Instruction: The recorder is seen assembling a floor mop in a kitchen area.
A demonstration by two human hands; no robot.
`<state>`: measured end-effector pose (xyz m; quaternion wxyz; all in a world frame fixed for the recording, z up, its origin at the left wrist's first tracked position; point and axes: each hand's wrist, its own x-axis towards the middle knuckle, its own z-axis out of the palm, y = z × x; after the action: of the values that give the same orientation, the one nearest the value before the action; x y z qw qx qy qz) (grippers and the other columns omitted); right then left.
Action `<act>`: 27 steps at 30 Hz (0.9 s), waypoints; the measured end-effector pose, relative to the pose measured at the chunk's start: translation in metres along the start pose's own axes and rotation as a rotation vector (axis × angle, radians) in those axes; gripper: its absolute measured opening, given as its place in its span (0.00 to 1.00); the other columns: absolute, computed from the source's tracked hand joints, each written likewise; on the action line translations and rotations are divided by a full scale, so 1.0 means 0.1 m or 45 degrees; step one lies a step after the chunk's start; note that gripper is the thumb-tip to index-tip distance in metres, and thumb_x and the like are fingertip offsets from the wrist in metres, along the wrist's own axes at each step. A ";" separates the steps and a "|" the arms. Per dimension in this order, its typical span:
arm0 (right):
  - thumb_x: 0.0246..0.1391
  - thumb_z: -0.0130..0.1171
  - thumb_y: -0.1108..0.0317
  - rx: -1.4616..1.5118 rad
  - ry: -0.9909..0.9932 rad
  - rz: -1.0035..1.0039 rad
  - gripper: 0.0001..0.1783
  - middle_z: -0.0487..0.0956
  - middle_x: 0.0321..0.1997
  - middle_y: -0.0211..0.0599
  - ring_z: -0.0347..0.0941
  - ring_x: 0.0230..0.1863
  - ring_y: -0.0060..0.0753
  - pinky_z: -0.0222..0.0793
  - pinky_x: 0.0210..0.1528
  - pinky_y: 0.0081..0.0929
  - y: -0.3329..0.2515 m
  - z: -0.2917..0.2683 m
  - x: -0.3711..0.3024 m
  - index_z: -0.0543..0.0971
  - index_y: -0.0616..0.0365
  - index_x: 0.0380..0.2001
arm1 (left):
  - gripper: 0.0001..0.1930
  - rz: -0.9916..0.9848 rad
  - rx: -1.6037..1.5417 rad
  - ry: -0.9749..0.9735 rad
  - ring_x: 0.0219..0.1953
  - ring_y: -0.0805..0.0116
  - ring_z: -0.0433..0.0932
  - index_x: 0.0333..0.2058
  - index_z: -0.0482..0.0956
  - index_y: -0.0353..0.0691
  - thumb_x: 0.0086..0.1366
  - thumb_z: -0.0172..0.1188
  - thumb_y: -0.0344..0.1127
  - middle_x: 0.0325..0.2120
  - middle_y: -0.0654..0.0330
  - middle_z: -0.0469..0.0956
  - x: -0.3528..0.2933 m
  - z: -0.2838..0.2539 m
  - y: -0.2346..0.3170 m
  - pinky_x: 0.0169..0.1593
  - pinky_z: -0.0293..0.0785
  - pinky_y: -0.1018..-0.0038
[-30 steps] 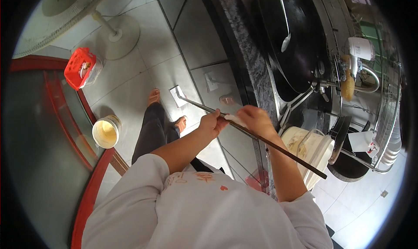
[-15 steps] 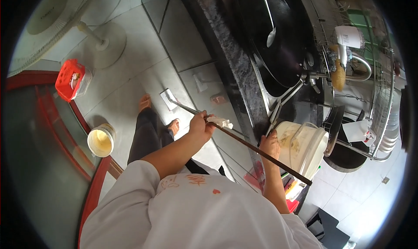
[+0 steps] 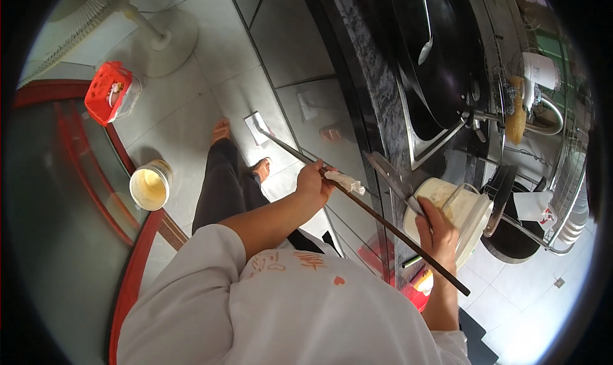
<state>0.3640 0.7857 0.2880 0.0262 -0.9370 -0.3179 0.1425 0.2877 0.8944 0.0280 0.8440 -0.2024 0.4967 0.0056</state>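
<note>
Tool head (image 3: pixel 256 126) before the right foot (image 3: pixel 262 168), bucket (image 3: pixel 168 175) left, basket (image 3: pixel 96 106) beyond it, counter (image 3: pixel 391 103) right

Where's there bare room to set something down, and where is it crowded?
Bare floor lies between the fan base, the red basket and the left foot; a smaller patch lies between the white bucket and the trouser leg. The right side is crowded: ladle, faucet, cream tub, and the right hand holding a bladed tool.

Glare washes out the white tiles (image 3: pixel 527 330) at the lower right, while the black glossy surface (image 3: pixel 440 71) at upper right stays dim. A soft shadow borders the bucket (image 3: pixel 151 186) at left. Fisheye distortion curves straight edges toward a black rim.
</note>
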 end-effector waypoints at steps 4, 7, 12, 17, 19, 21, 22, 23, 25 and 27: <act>0.43 0.62 0.72 -0.215 -0.184 -0.362 0.15 0.74 0.24 0.34 0.74 0.24 0.36 0.69 0.26 0.31 -0.15 -0.02 0.44 0.79 0.53 0.38 | 0.06 -0.039 -0.066 0.068 0.27 0.61 0.69 0.34 0.61 0.35 0.68 0.43 0.31 0.27 0.55 0.66 0.01 -0.02 -0.09 0.35 0.74 0.64; 0.40 0.64 0.72 -0.316 -0.274 -0.541 0.15 0.74 0.23 0.31 0.73 0.23 0.33 0.68 0.24 0.30 -0.20 -0.04 0.62 0.80 0.51 0.37 | 0.05 -0.062 -0.058 0.073 0.26 0.61 0.69 0.34 0.61 0.35 0.67 0.44 0.31 0.25 0.56 0.65 -0.08 0.02 -0.10 0.34 0.74 0.63; 0.38 0.66 0.72 -0.375 -0.362 -0.712 0.16 0.73 0.22 0.30 0.73 0.22 0.32 0.68 0.23 0.27 -0.27 -0.07 0.74 0.80 0.51 0.35 | 0.06 -0.048 -0.007 0.081 0.27 0.60 0.70 0.33 0.63 0.36 0.67 0.46 0.32 0.26 0.56 0.64 -0.11 0.02 -0.09 0.34 0.75 0.63; 0.39 0.63 0.71 -0.531 -0.540 -0.858 0.13 0.73 0.22 0.31 0.74 0.24 0.31 0.68 0.23 0.27 -0.38 -0.11 0.82 0.79 0.52 0.34 | 0.06 -0.063 0.009 0.122 0.28 0.59 0.71 0.33 0.62 0.35 0.68 0.44 0.32 0.26 0.56 0.64 -0.13 -0.03 -0.14 0.38 0.76 0.61; 0.40 0.61 0.71 -0.578 -0.612 -0.870 0.13 0.73 0.23 0.31 0.75 0.24 0.31 0.68 0.24 0.27 -0.45 -0.11 0.85 0.79 0.52 0.34 | 0.06 -0.062 0.000 0.139 0.28 0.58 0.72 0.34 0.61 0.34 0.69 0.42 0.32 0.27 0.56 0.63 -0.14 -0.03 -0.16 0.40 0.77 0.59; 0.41 0.60 0.71 -0.626 -0.685 -0.871 0.13 0.74 0.24 0.32 0.75 0.24 0.31 0.69 0.24 0.28 -0.48 -0.10 0.83 0.79 0.52 0.35 | 0.07 -0.124 -0.037 0.091 0.32 0.57 0.75 0.35 0.59 0.33 0.69 0.41 0.32 0.28 0.56 0.62 -0.20 0.00 -0.16 0.46 0.78 0.55; 0.41 0.59 0.72 -0.683 -0.699 -0.918 0.13 0.74 0.25 0.32 0.75 0.24 0.31 0.69 0.25 0.28 -0.49 -0.08 0.82 0.78 0.53 0.35 | 0.07 -0.125 -0.038 0.091 0.32 0.57 0.75 0.35 0.59 0.33 0.69 0.41 0.32 0.28 0.56 0.62 -0.19 -0.01 -0.17 0.46 0.78 0.55; 0.41 0.58 0.72 -0.739 -0.713 -0.965 0.14 0.73 0.26 0.32 0.75 0.24 0.31 0.70 0.25 0.28 -0.50 -0.07 0.81 0.78 0.54 0.36 | 0.08 -0.139 -0.052 0.060 0.34 0.56 0.75 0.35 0.59 0.32 0.69 0.41 0.32 0.29 0.56 0.62 -0.17 -0.04 -0.19 0.47 0.77 0.55; 0.40 0.58 0.72 -0.770 -0.721 -0.985 0.15 0.73 0.26 0.33 0.75 0.25 0.32 0.70 0.25 0.27 -0.50 -0.04 0.78 0.77 0.55 0.36 | 0.08 -0.155 -0.064 0.030 0.37 0.56 0.76 0.35 0.58 0.32 0.69 0.41 0.32 0.30 0.56 0.61 -0.16 -0.07 -0.20 0.49 0.77 0.54; 0.39 0.59 0.72 -0.797 -0.729 -1.005 0.16 0.73 0.27 0.34 0.76 0.25 0.32 0.71 0.25 0.26 -0.49 -0.01 0.74 0.77 0.57 0.37 | 0.09 -0.135 -0.063 -0.047 0.38 0.54 0.76 0.34 0.58 0.32 0.69 0.42 0.33 0.30 0.55 0.62 -0.15 -0.10 -0.18 0.48 0.77 0.55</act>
<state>0.3915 0.8698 0.2770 -0.2882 -0.6347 -0.6646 0.2690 0.2757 0.8771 0.0425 0.8469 -0.2489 0.4693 -0.0230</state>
